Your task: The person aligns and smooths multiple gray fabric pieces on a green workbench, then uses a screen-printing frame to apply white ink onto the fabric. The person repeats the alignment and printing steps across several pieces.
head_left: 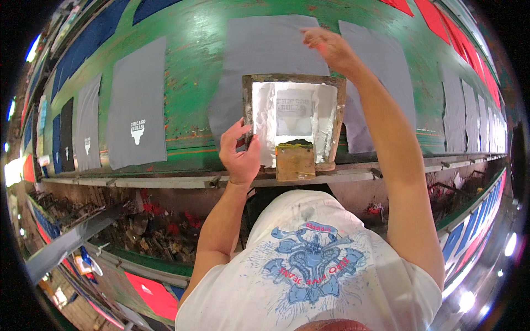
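A wooden-edged printing screen [340, 105] lies over the lower part of a grey fabric piece [265, 47]. White ink is smeared along the inside of the screen, around a mesh window with a faint design. At its near side rests a wooden squeegee [296, 163] with a dark upper edge; neither hand touches it. My left hand [241, 151] is closed round the screen's left edge. Beyond the screen, my right hand [329, 48] is over the right far part of the grey fabric, fingers curled together; what they hold, if anything, is too small to see.
Grey pieces with white prints [138, 105] lie on the long green table [190, 66] to the left. Another grey piece [381, 60] lies to the right, under my forearm. A metal rail [187, 180] runs along the near edge. Red pieces [436, 22] lie far right.
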### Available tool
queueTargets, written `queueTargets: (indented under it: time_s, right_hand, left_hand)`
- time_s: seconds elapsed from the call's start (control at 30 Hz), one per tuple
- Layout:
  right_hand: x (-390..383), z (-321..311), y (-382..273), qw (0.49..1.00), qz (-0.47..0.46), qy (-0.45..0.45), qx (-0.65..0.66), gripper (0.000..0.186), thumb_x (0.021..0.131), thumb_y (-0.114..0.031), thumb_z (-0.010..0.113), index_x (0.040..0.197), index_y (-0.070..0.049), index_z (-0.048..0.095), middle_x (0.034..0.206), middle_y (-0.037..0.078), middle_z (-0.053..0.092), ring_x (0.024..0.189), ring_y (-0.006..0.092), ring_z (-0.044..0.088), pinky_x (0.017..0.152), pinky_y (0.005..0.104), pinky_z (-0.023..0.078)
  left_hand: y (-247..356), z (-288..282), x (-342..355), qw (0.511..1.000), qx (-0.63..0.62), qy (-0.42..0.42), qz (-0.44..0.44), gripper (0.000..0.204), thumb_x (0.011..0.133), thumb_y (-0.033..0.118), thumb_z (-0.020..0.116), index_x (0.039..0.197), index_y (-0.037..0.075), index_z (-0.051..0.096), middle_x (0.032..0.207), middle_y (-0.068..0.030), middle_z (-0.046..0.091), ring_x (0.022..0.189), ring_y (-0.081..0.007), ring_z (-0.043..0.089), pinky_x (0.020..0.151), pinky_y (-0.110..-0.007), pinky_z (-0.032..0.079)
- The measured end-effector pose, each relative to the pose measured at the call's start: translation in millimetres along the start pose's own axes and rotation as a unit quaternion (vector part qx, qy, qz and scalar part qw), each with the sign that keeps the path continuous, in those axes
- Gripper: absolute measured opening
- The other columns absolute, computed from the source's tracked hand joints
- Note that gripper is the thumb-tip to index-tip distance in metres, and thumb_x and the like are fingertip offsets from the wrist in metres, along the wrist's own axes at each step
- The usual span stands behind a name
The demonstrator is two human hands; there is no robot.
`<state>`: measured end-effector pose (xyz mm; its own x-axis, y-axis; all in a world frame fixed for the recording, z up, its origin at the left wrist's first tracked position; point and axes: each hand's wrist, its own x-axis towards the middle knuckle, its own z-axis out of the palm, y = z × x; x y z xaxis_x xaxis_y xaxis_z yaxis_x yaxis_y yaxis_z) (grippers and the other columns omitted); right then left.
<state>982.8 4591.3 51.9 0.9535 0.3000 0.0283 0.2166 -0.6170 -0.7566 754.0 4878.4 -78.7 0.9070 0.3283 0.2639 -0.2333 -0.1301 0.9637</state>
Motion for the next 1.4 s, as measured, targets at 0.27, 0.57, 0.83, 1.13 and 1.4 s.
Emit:
queueTargets:
  time_s: [0.27,0.57,0.83,1.13,1.4]
  right_hand:
    - [-231.9,48.6,-10.4,0.938,0.219,0.188,0.194,0.035,0.114,-0.015,0.064,0.146,0.001,0.067,0.139,0.008,0.069,0.129,0.0174,0.062,0.115,0.0364,0.048]
    - [-293.6,57.1,-21.8,0.963,0.122,0.160,0.180,0.056,0.118,-0.033,0.060,0.163,0.000,0.052,0.147,0.010,0.063,0.132,0.0207,0.060,0.115,0.0352,0.047]
    - [-287.8,78.9,-36.3,0.946,0.158,0.236,0.155,0.052,0.107,-0.018,0.073,0.155,0.000,0.062,0.137,0.011,0.069,0.116,0.0178,0.068,0.106,0.0335,0.054]
    - [-292.4,75.7,-47.1,0.944,0.170,0.232,0.164,0.050,0.105,-0.022,0.078,0.147,0.001,0.066,0.144,0.013,0.068,0.123,0.0205,0.068,0.102,0.0363,0.057]
    - [-290.5,54.1,-66.4,0.951,0.216,0.191,0.110,0.051,0.102,-0.027,0.081,0.144,-0.002,0.067,0.146,0.012,0.067,0.128,0.0235,0.067,0.098,0.0370,0.058]
  left_hand:
    - [3.2,-18.4,18.5,0.997,0.073,0.010,0.004,0.041,0.088,-0.005,0.086,0.126,0.000,0.073,0.142,-0.0168,0.073,0.115,-0.0221,0.073,0.097,-0.035,0.062]
    - [29.8,12.0,32.3,0.997,0.007,0.004,-0.071,0.032,0.092,-0.004,0.084,0.123,-0.002,0.073,0.143,-0.0167,0.072,0.112,-0.0188,0.072,0.095,-0.033,0.062]
    - [13.4,4.9,38.8,0.992,0.095,-0.058,0.062,0.034,0.083,-0.006,0.079,0.114,0.006,0.079,0.134,-0.0203,0.071,0.119,-0.0319,0.071,0.101,-0.039,0.057]
    - [22.1,-4.3,33.1,0.994,0.074,-0.082,-0.023,0.027,0.082,-0.007,0.076,0.106,0.006,0.078,0.132,-0.0205,0.068,0.128,-0.0353,0.068,0.106,-0.043,0.054]
    - [39.4,-6.1,33.4,0.994,0.075,-0.080,-0.023,0.022,0.083,-0.005,0.078,0.102,0.004,0.078,0.135,-0.0209,0.071,0.125,-0.0328,0.070,0.106,-0.041,0.053]
